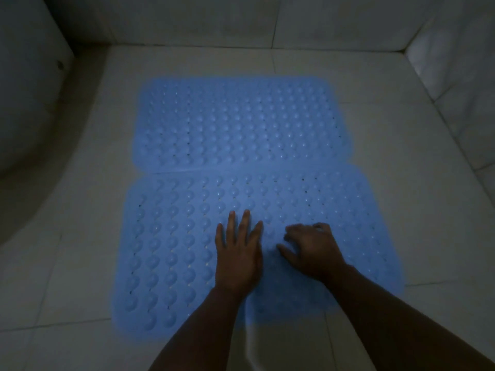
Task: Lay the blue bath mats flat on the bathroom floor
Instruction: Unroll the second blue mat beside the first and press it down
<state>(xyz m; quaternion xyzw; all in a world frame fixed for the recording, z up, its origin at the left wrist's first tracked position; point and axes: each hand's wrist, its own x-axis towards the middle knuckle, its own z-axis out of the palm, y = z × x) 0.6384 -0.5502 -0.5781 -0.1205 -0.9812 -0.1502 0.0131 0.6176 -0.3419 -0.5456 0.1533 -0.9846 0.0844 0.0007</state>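
Head view, dim light, so detail is limited. We see two blue bath mats on the tiled floor (401, 223), one behind the other. The far mat (238, 124) lies flat w/ its long side running left-right; its near edge meets the far edge of the near mat (174, 250), and they seem to touch or overlap a little along that seam, can't tell which. Both mats are covered w/ rows of round bumps and small holes. The near mat sits a bit wider to both sides than the far one and looks flat too; its near edge is partly hidden by our forearms.

Our left hand (238, 255) rests palm down on the near mat, approx. at its middle, fingers straight and slightly spread, pointing away from us. It holds nothing, just lies flat on the surface. Our right hand (313, 250) is just beside it, to the right, also on the near mat, hands apart by a narrow gap. Its fingers are bent, tips on the bumps, thumb out to the left; whether it pinches any of the mat we can't tell, as it's blurred.

At left, a curved white fixture (29, 103) stands near the mats w/o touching. Tiled walls (214, 20) close off the back and right side.
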